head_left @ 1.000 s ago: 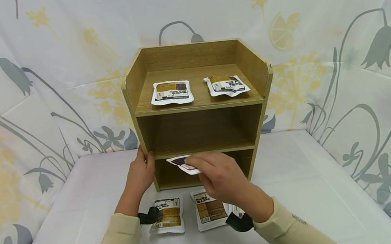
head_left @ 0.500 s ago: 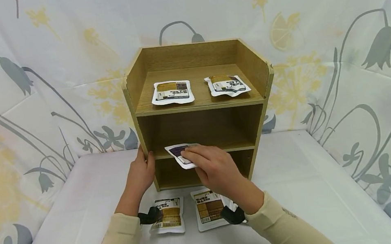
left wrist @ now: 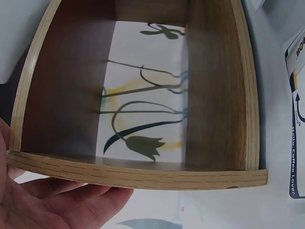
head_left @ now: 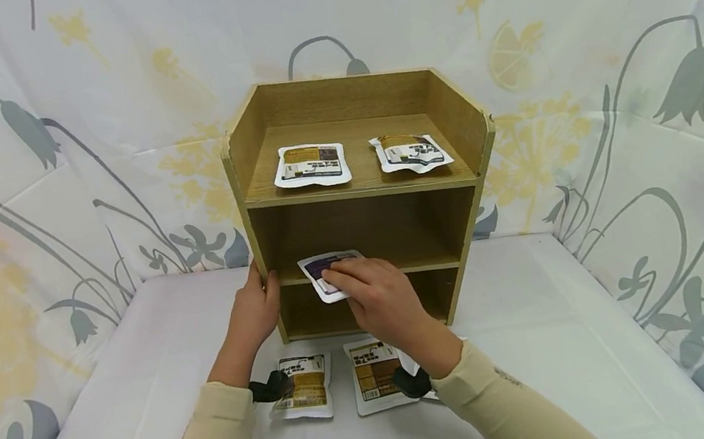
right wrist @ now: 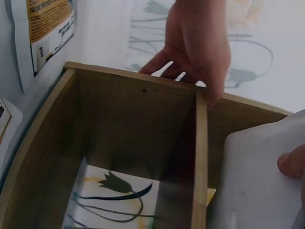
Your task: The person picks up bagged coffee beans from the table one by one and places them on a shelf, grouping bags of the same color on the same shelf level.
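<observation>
My left hand (head_left: 256,310) grips the left side panel of a small wooden shelf unit (head_left: 362,192), thumb at the front edge and fingers along the outside. In the left wrist view, the left hand's fingers (left wrist: 81,200) lie against the panel's outer face. My right hand (head_left: 383,295) pinches a flat white pouch with a dark purple print (head_left: 314,266), tilted before the middle compartment's opening. The right wrist view shows the pouch's plain white side (right wrist: 259,176) and one fingertip (right wrist: 291,163). The right hand's thumb is hidden under the pouch.
Two pouches lie on the top shelf, a left pouch (head_left: 312,166) and a right pouch (head_left: 411,152). On the white table (head_left: 542,343) before the unit lie a brown-and-gold pouch (head_left: 307,388), another brown pouch (head_left: 373,376) and one mostly hidden by the right wrist. Patterned cloth (head_left: 133,129) hangs behind.
My right hand has lifted the purple-printed pouch from the lower compartment's level to the middle shelf's edge, tipping its printed face more into sight. The left hand stays on the side panel.
</observation>
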`<state>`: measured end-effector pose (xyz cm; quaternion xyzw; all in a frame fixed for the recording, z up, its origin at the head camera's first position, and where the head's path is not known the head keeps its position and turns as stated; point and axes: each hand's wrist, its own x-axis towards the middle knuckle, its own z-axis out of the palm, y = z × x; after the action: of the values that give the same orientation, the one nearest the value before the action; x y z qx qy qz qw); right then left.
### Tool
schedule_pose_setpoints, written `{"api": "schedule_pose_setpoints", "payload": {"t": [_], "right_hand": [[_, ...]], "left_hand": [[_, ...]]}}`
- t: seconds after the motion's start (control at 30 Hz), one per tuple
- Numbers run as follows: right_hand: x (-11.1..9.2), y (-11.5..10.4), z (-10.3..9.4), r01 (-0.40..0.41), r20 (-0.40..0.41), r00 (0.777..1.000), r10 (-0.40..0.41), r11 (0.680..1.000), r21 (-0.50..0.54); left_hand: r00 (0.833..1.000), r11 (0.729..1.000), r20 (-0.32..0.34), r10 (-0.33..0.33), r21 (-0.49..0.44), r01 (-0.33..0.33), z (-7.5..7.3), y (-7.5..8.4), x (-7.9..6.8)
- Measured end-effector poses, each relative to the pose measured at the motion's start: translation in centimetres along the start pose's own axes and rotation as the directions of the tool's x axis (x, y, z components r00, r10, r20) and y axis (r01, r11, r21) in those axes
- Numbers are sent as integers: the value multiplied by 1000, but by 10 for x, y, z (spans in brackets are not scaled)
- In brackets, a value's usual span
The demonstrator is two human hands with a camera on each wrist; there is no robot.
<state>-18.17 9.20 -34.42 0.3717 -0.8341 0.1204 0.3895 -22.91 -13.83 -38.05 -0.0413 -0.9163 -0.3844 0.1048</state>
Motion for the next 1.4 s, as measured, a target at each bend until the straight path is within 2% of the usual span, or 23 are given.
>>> {"api": "schedule_pose_setpoints", "payload": {"t": [0.4, 0.67, 1.07, 1.4], "right_hand": [[0, 1, 14, -9, 18, 1000, 10, 999, -49], [3, 1, 22, 13, 28, 1000, -10, 993, -113], [9, -1, 30, -19, 160, 986, 50, 981, -193], [17, -4, 35, -75, 271, 955, 122, 981, -178]], "left_hand": [[1000, 1000, 3, 10, -1, -10, 1, -1, 0], [1000, 1000, 3, 8, -1, -8, 0, -1, 0], [1000, 1000, -6, 7, 0, -7, 0, 0, -1], [1000, 1000, -6, 6, -5, -6, -1, 2, -2]]}}
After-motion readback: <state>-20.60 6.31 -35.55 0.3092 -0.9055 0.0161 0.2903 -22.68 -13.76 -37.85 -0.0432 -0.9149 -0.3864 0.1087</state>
